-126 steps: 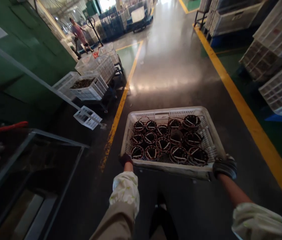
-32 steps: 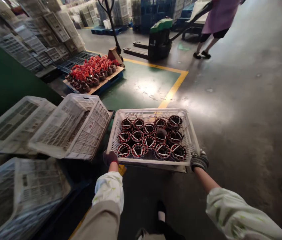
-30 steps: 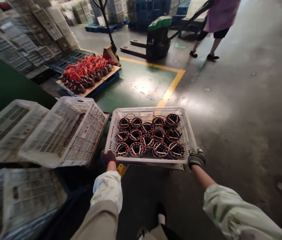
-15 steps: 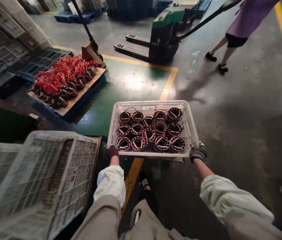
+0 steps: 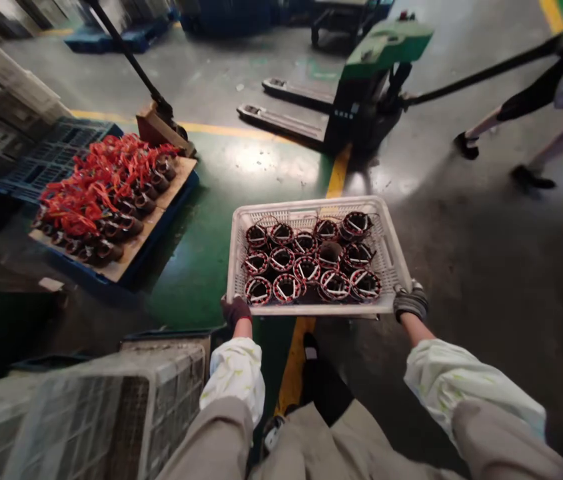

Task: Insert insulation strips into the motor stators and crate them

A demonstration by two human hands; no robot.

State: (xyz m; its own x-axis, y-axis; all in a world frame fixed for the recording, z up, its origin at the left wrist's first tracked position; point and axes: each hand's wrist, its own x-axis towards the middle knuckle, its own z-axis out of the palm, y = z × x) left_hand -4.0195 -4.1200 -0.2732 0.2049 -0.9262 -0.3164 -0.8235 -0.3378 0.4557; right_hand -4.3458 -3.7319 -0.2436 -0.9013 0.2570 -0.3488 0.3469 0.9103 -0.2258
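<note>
Nearest, two sleeved forearms held out in front, over a black shoe (image 5: 324, 387) and a yellow floor line (image 5: 295, 363). Left hand (image 5: 236, 311), in a dark glove, closed on the front rim of a white plastic crate (image 5: 311, 308) near its left corner; right hand (image 5: 410, 302), in a grey-and-black glove, closed on the right front corner, grip partly hidden by the rim. Crate off the floor, roughly level, between the hands, packed in rows with copper-wound stator cores (image 5: 306, 270), loose leads on top. Low left, a stack of grey-white crates (image 5: 171, 380), now sunk to the frame's bottom edge. Beyond, a wooden pallet board (image 5: 131, 263) on a blue pallet, loaded with stators with red leads (image 5: 106, 200), now nearer and further left. Farther on, a manual pallet jack (image 5: 158, 127) and a green electric pallet truck (image 5: 386, 57), both closer than moments ago. At the right edge, a co-worker's legs (image 5: 526, 100), now mostly out of frame.
</note>
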